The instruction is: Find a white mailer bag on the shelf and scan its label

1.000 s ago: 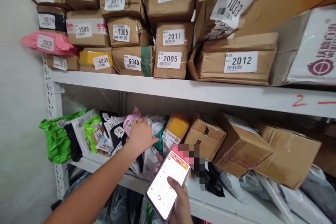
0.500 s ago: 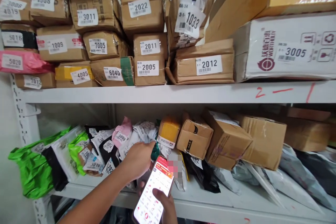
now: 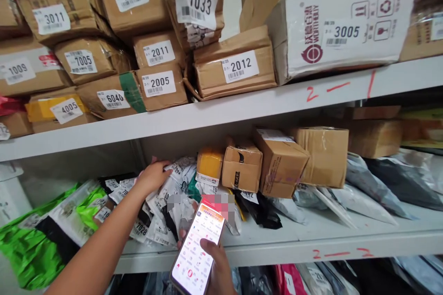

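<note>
Presently the person's left hand (image 3: pixel 152 177) lies fingers spread on a heap of soft mailer bags (image 3: pixel 162 207) on the middle shelf (image 3: pixel 311 235), pressing on them rather than clasping any one; its grip is loose and flat. Left of it stand green bags (image 3: pixel 27 244) and white-and-black ones, leaning upright and packed tight. To sort through such a heap well, the person would do best to tip each bag forward by its top edge so its numbered label faces up, keeping the rest leaning back so the row does not slide off the shelf lip.

Lower and just right of the heap, the right hand (image 3: pixel 216 267) grasps a phone (image 3: pixel 197 249), thumb laid on the lit screen, fingers curled behind it. The phone hangs in front of the shelf edge, apart from the bags.

Further right, small cardboard boxes (image 3: pixel 270 163) crowd the shelf's back, tilted against each other, with grey bags (image 3: pixel 374 184) lying flat beyond. Open shelf shows in front of those, the roomiest place for setting a bag down. Overhead, the upper shelf (image 3: pixel 242 106) sits close above the heap, so headroom for lifting is slight; bags likely come out forwards.
</note>
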Demonstrator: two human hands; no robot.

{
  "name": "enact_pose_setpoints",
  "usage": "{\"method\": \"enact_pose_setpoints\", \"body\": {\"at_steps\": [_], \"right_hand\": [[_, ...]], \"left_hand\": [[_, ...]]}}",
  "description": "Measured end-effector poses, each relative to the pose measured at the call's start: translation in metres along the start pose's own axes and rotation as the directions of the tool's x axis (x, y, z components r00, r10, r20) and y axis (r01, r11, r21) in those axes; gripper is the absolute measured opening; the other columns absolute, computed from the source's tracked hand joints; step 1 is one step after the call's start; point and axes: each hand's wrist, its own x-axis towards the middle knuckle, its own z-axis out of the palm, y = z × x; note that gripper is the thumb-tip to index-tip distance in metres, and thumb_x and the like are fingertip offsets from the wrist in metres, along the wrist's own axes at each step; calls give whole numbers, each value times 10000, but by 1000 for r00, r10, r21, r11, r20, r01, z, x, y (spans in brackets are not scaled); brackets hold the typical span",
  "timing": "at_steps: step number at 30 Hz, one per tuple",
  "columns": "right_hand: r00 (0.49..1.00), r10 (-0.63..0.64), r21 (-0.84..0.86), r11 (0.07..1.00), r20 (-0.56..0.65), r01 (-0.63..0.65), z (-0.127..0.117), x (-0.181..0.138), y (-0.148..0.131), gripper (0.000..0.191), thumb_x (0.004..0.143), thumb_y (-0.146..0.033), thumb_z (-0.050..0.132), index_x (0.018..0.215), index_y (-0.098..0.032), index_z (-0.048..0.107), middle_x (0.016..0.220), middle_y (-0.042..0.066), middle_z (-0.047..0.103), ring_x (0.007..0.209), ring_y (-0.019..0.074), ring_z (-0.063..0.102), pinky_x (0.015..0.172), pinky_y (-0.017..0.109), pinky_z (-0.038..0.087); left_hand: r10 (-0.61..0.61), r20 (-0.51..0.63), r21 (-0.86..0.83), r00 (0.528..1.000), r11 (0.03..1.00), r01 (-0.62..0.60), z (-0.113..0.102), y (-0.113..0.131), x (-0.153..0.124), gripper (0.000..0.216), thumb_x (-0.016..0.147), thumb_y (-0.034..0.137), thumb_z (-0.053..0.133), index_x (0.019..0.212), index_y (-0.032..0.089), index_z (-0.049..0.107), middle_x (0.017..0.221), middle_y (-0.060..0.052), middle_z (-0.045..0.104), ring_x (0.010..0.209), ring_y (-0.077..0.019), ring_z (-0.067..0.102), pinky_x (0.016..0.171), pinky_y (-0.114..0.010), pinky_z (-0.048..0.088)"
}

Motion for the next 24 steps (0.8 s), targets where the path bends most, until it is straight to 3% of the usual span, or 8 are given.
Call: {"method": "enact_pose_setpoints", "body": {"at_steps": [5,9,12,17,21,24], "right_hand": [[999,26,28,999,-21,-26,-3,1,-4,1014,513,-408,817,1351,-127,321,923,153,732,767,240,658,709,338,444],[999,-26,-37,999,-28,25,-3,-1,-8,986,536,-393,820,1360,-148,337,909,141,735,769,245,655,706,336,448],[995,-70,-162,985,-67,58,-5,-5,-14,910,531,-373,844,1312,-143,438,873,128,738,736,229,643,680,311,438],[993,-100,-399,914,-64,66,-14,-10,-28,821,531,-398,852,1235,-127,528,848,132,739,733,244,633,696,343,424],[993,-114,-512,855,-26,84,-26,-4,-27,777,506,-442,854,1173,-163,570,824,107,742,699,247,620,661,350,415],[994,-107,-602,792,31,104,-33,-1,-21,583,520,-459,837,991,-184,629,817,89,740,695,248,623,648,353,425]], "left_hand": [[70,-18,-88,997,994,-71,-2,4,-6,390,805,407,440,1021,154,643,1096,-94,673,1014,-225,609,859,-267,434],[134,146,-38,980,991,-130,-13,33,-5,395,815,399,403,956,127,652,1027,-109,684,962,-232,615,808,-279,435],[103,226,9,969,994,-107,-20,53,3,344,789,394,436,743,136,659,845,-103,696,834,-244,628,728,-300,440],[128,354,-92,926,991,-101,-20,70,24,245,732,239,471,525,141,560,647,-74,654,756,-224,617,697,-296,460],[177,418,-287,891,956,-55,-23,77,35,235,738,121,377,698,115,609,817,-98,697,806,-175,642,694,-252,502],[233,386,-422,893,905,-53,-29,78,38,318,758,88,329,914,106,606,1010,-108,685,885,-130,647,745,-218,509]]}}
